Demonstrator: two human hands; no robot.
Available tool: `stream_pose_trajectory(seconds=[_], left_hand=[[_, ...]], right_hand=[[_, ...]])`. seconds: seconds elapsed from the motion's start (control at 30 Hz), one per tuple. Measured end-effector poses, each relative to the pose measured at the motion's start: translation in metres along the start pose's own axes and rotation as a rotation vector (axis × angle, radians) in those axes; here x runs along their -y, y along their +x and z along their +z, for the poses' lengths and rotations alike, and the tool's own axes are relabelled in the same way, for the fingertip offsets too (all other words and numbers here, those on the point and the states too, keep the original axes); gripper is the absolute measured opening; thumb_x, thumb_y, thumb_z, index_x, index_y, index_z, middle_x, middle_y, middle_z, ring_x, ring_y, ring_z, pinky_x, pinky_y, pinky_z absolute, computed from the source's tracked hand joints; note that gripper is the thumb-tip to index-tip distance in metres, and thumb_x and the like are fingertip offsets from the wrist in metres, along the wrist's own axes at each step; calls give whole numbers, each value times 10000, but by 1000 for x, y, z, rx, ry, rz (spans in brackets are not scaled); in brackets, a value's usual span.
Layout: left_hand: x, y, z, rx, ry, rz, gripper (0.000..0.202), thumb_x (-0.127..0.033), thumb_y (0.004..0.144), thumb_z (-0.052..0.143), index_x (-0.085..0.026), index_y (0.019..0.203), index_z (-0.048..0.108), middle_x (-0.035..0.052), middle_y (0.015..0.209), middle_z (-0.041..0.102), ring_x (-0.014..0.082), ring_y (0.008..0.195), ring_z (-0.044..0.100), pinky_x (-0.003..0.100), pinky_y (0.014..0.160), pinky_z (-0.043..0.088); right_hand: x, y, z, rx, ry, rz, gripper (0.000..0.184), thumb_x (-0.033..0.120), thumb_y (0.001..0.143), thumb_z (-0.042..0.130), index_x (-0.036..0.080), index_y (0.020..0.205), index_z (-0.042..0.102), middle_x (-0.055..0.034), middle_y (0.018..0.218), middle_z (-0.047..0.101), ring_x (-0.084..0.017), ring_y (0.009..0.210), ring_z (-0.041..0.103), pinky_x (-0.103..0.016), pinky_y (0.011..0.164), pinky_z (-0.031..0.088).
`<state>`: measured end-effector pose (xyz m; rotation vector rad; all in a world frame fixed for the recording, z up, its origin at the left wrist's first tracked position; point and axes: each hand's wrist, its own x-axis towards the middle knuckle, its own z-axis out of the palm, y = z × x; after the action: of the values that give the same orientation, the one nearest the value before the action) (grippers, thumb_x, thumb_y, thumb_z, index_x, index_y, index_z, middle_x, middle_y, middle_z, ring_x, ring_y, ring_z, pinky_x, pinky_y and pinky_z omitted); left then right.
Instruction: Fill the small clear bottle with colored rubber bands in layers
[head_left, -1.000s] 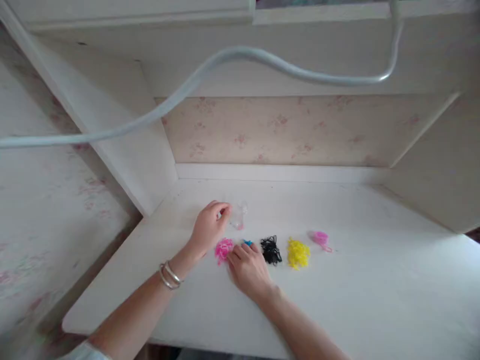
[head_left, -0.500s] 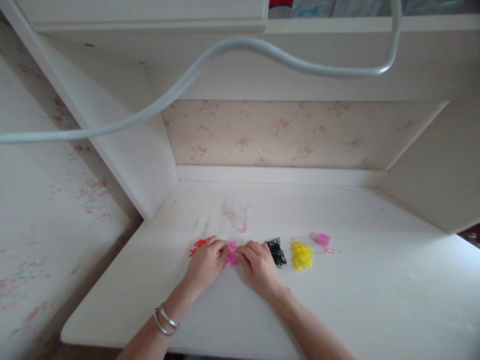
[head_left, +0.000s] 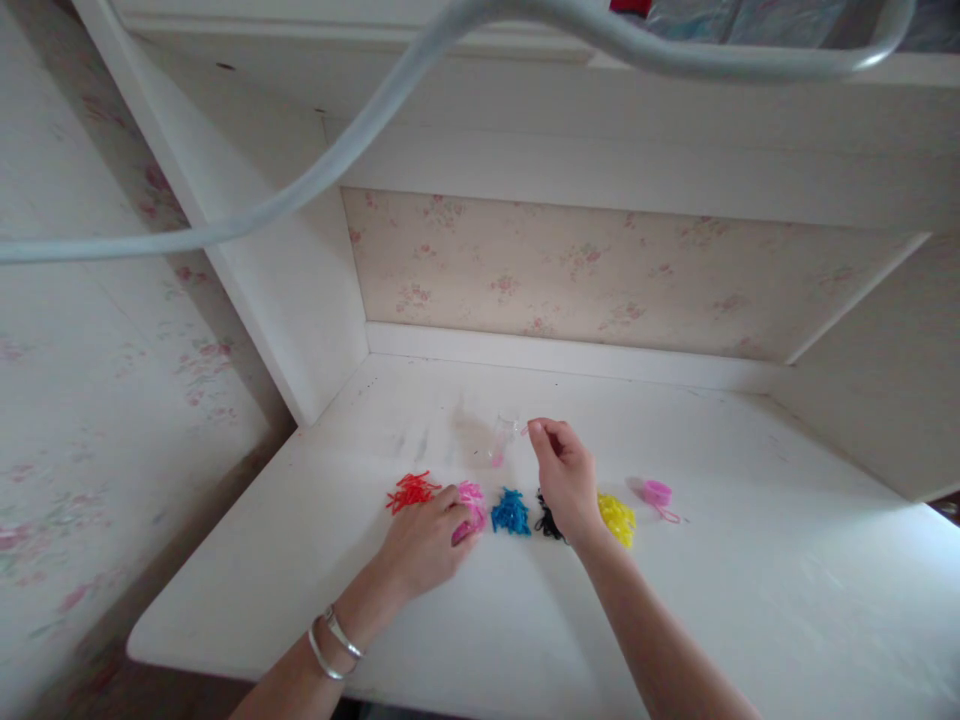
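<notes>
My left hand (head_left: 431,535) lies at the pile of pink rubber bands (head_left: 471,508), its curled fingers gripping into the near side. Farther out, my right hand (head_left: 566,480) is closed in a pinch on a thin pink rubber band (head_left: 526,430). Just left of that pinch is a small clear bottle (head_left: 506,432) with some pink at its lower end. Blue rubber bands (head_left: 511,512) lie between my hands. My right hand and wrist partly cover the black bands (head_left: 549,520) and edge the yellow bands (head_left: 617,518). Red bands (head_left: 411,491) sit beyond my left hand.
A pink ring-shaped item (head_left: 658,492) with a loop lies to the right on the white desk (head_left: 750,590). A thick pale cable (head_left: 315,175) crosses the upper view, under a shelf (head_left: 600,110). Side panels bound the desk left and right.
My right hand has moved up and away from the pink pile to the bottle's side, uncovering the blue bands. The left hand stays by the pink bands. The view has shifted slightly.
</notes>
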<state>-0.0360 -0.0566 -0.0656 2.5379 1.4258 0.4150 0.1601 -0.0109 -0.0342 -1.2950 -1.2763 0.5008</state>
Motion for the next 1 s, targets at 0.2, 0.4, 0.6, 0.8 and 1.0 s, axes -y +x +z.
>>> stream_pose_trajectory(seconds=[0.2,0.4,0.6,0.8,1.0], left_hand=[[3,-1,3,27,5,4,208,-325,912,455,-231,943,638,46,1100,613,198,936,618,308,734,483],[3,-3,1,28,-20,4,199,-311,907,451,-240,942,634,32,1071,614,190,893,622,299,699,480],[2,-3,-2,15,-17,-8,218,-240,903,421,-226,903,639,48,1026,619,179,807,620,295,662,463],[3,-3,-1,4,17,-28,223,-233,905,421,-218,872,641,58,983,625,183,784,616,288,641,451],[4,-1,-2,-34,-133,-11,198,-233,909,444,-213,847,632,45,954,619,172,836,611,286,724,467]], right_hand=[[-13,39,16,-30,35,23,346,499,827,561,180,893,674,-27,780,627,-143,685,517,-279,642,409],[-26,42,24,41,-49,-31,349,503,838,538,192,883,691,-28,777,620,-146,678,521,-289,661,413],[-26,39,20,75,-89,-56,360,509,853,515,205,881,706,-25,785,619,-145,676,512,-293,666,410],[-23,26,8,70,-107,-61,379,513,869,495,193,884,699,-34,793,618,-150,686,515,-288,639,407],[-18,-25,-10,246,-205,-166,289,395,930,462,212,889,682,-28,798,603,-143,710,539,-271,646,408]])
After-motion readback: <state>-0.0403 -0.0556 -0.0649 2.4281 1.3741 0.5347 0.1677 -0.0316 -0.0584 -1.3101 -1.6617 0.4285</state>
